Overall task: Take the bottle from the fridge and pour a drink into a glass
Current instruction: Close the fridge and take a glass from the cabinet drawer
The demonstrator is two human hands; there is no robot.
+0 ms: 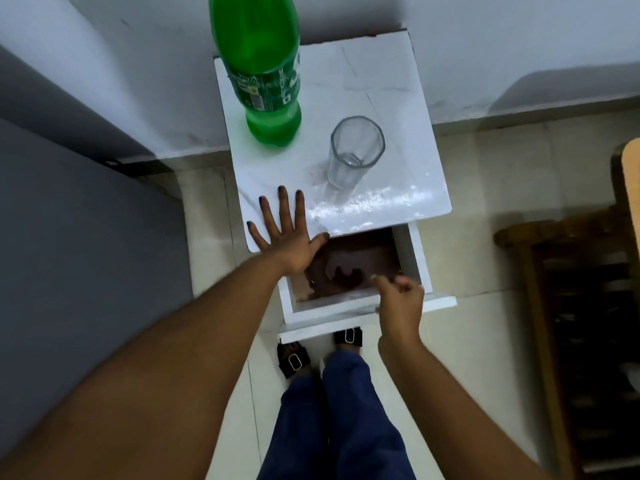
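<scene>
Nearest us, our blue trousers (pixel 349 420) and buckled sandals (pixel 293 361) stand at an open drawer (pixel 349 271). Our right hand (pixel 401 303) curls loosely over its front edge, gripping nothing we can see. Our left hand (pixel 289 237) lies flat, fingers spread, on the white cabinet top (pixel 398 81). Beyond stands the empty glass (pixel 349 157), then, apart, the upright green bottle (pixel 259 71).
</scene>
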